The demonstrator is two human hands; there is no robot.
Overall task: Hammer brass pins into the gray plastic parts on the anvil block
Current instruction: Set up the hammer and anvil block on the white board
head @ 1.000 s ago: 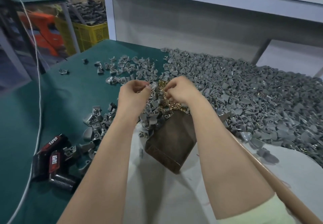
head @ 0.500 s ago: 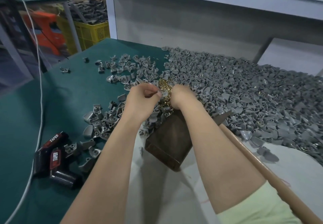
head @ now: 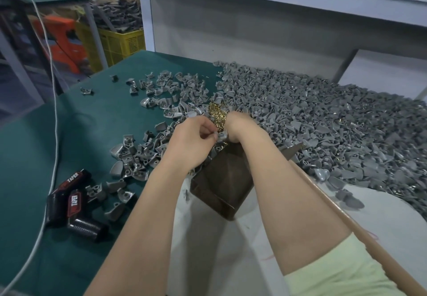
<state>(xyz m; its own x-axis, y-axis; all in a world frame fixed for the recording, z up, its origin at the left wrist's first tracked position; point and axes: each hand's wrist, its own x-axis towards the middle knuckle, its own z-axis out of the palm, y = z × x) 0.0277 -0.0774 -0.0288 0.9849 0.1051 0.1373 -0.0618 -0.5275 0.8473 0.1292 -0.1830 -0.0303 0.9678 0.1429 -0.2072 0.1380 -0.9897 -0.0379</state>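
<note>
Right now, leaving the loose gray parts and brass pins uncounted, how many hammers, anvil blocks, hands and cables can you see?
Hammer: 1
Anvil block: 1
Hands: 2, left hand pinching a gray part, right hand over the pins
White cable: 1
Total: 5

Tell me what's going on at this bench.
A person is working bare-handed. The left hand pinches a gray plastic part over the anvil block. The right hand works at the brass pins beside it, its grip hidden. The hammer lies unheld under the right forearm.
</note>
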